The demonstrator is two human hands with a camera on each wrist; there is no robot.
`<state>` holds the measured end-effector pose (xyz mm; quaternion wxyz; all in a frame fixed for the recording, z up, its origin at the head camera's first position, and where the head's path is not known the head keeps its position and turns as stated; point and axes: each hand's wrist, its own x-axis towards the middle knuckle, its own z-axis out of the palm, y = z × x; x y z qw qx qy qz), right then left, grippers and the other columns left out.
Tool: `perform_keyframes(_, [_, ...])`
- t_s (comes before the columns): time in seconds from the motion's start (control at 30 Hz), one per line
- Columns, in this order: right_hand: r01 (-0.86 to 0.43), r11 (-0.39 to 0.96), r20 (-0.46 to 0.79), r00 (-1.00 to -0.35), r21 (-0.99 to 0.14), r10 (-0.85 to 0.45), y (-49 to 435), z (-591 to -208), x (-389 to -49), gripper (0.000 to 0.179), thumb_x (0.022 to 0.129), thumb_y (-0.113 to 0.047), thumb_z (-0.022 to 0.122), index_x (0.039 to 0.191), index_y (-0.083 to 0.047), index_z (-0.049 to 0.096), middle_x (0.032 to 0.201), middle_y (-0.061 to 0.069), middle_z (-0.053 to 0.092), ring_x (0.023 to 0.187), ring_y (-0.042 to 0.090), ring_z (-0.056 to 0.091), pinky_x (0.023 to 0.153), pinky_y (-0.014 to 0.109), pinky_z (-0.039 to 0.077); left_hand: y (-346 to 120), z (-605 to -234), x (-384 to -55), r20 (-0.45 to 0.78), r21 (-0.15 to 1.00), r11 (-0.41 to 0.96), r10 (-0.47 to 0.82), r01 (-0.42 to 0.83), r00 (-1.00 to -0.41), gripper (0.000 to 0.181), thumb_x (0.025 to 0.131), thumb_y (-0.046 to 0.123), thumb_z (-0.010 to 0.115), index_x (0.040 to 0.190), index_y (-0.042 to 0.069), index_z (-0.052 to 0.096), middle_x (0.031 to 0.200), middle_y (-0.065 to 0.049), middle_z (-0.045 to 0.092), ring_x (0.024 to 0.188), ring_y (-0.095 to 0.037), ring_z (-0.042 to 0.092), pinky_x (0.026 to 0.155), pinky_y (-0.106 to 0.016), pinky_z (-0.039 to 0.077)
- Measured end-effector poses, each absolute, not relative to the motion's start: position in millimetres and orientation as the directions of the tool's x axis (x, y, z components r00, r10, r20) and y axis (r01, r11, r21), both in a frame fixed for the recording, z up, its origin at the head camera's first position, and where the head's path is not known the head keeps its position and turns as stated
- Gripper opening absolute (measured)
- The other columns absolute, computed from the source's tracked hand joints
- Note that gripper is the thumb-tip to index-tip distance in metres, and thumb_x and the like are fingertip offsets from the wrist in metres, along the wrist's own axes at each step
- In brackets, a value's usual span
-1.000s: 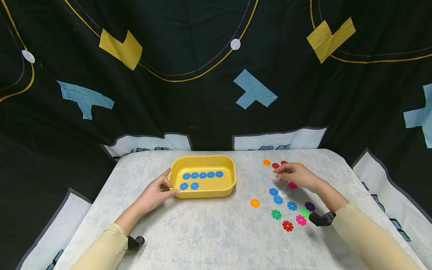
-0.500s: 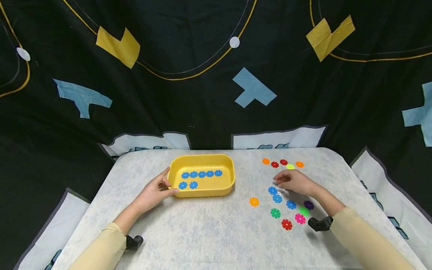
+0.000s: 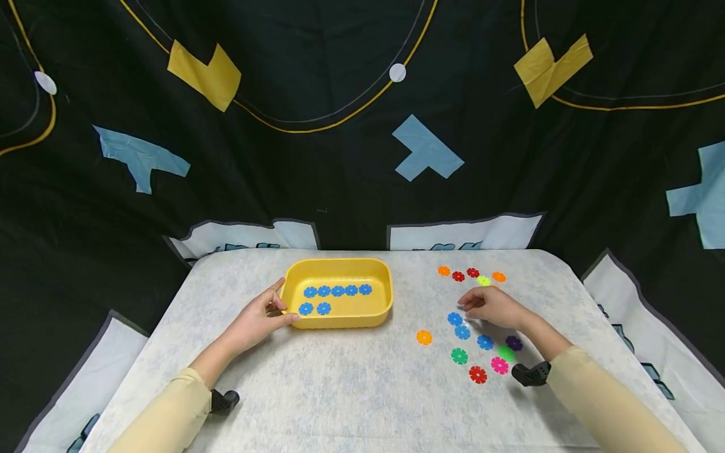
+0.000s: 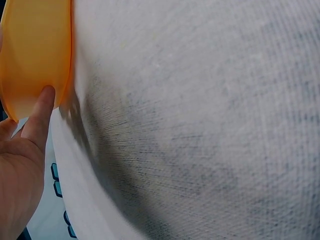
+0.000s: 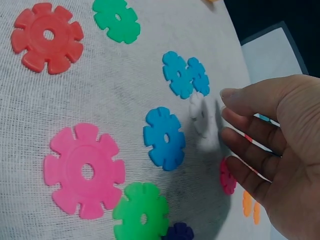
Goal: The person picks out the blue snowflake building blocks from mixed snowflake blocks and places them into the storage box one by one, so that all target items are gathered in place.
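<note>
My left hand (image 3: 262,319) grips the front left corner of a yellow plastic tray (image 3: 383,314), thumb on its front side and fingers along its left side. In the left wrist view, the thumb (image 4: 42,117) presses the tray wall. Inside the tray, several blue notched discs (image 3: 337,291) lie in two rows. My right hand (image 3: 494,306) hovers over loose discs with fingers loosely bent and nothing between them. Nearest its fingertips in the right wrist view are a white disc (image 5: 202,117) and two touching or overlapping blue discs (image 5: 176,75). Another blue disc (image 5: 164,139) lies closer to the camera.
Around the right hand lie a pink disc (image 3: 500,365), a red disc (image 3: 478,375), green discs (image 3: 459,356), a purple disc (image 3: 514,343) and an orange disc (image 3: 424,337). Orange, red and yellow-green discs (image 3: 483,280) lie behind it. A black curtain (image 3: 317,189) hangs beyond the table.
My right hand has come slightly nearer to me and lower, toward the blue discs, uncovering the yellow-green and orange discs behind it. The left hand stays on the tray.
</note>
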<state>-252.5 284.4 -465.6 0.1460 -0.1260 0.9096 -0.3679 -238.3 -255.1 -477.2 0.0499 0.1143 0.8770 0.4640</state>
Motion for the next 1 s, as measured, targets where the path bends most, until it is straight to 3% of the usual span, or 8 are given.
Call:
perform_keyframes(0.53, [-0.069,0.706,-0.221,-0.924,-0.704,-0.312,279.5,-478.7,-256.4,0.031,0.094,-0.019,0.076,0.12,-0.005,0.069,0.111,0.003,0.069,0.096,0.021,0.06,0.085,0.034,0.055,-255.4,-477.7,-237.8,0.011,0.818,0.556,0.244,0.149,-0.97,0.048,0.087,0.043,0.082,0.099,0.008,0.051,0.17,-0.011,0.018,0.138,-0.044,0.046,0.115,-0.056,0.037])
perform_keyframes(1.0, [-0.088,0.748,-0.214,-0.93,-0.658,-0.298,268.0,-478.7,-256.2,0.026,0.091,-0.021,0.08,0.112,-0.008,0.069,0.104,0.002,0.066,0.093,0.023,0.056,0.086,0.038,0.053,-255.5,-477.4,-236.5,0.002,0.824,0.55,0.236,0.135,-0.972,0.05,0.087,0.045,0.082,0.1,0.008,0.051,0.17,-0.011,0.018,0.14,-0.045,0.043,0.116,-0.056,0.035])
